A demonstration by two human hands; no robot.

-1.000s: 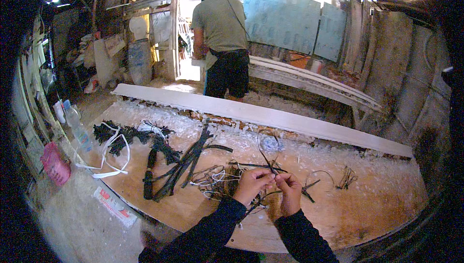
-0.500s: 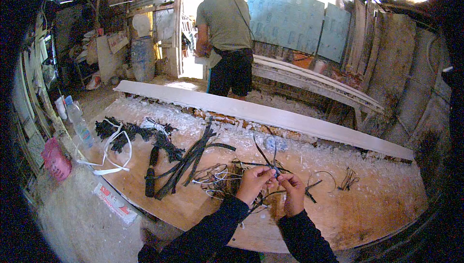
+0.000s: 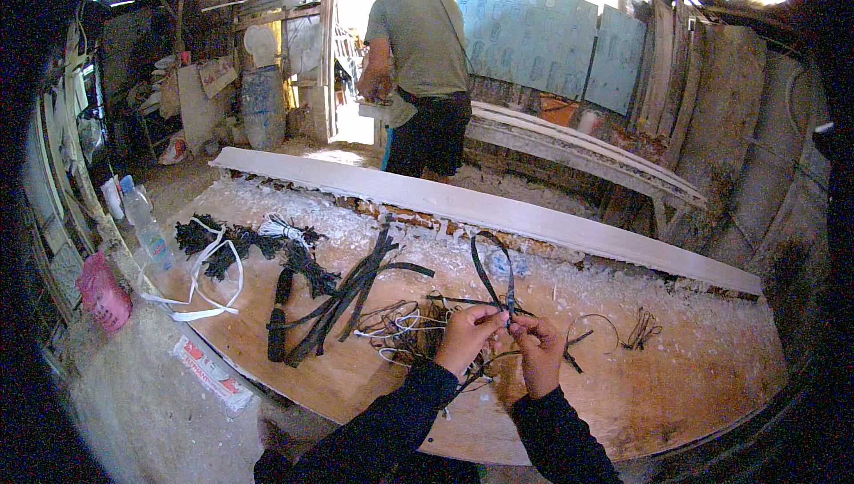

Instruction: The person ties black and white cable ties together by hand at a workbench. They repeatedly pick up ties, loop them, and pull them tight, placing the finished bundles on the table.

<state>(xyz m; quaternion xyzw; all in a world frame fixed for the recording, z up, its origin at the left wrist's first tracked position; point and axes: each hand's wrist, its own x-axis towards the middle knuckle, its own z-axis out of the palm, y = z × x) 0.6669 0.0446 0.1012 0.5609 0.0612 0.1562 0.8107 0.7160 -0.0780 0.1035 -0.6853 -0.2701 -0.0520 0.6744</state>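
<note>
In front of me a thin black strip (image 3: 511, 278) rises from my fingertips and curves over into an upright loop. My left hand (image 3: 467, 338) pinches it from one side, thumb against forefinger. Close beside it, my right hand (image 3: 539, 355) pinches the same strip, and the spot where its lengths meet is partly hidden by my fingers. Under and left of my hands lies a tangle of thin brown and white cords (image 3: 405, 328). A pile of flat black strips (image 3: 342, 306) lies farther left, next to a black-wrapped rod (image 3: 278, 317).
A long white beam (image 3: 480, 212) borders the wooden table (image 3: 658, 386) at the back. Frayed black cord bundles (image 3: 307, 262) and a white strap (image 3: 206, 313) lie left. A small wiry bunch (image 3: 640, 331) lies right. Beyond the beam stands a co-worker (image 3: 418, 48), back turned.
The black strip's upper part, earlier two separate lengths spreading apart, now bends into a joined loop. My hands have barely moved. The co-worker has shifted slightly right.
</note>
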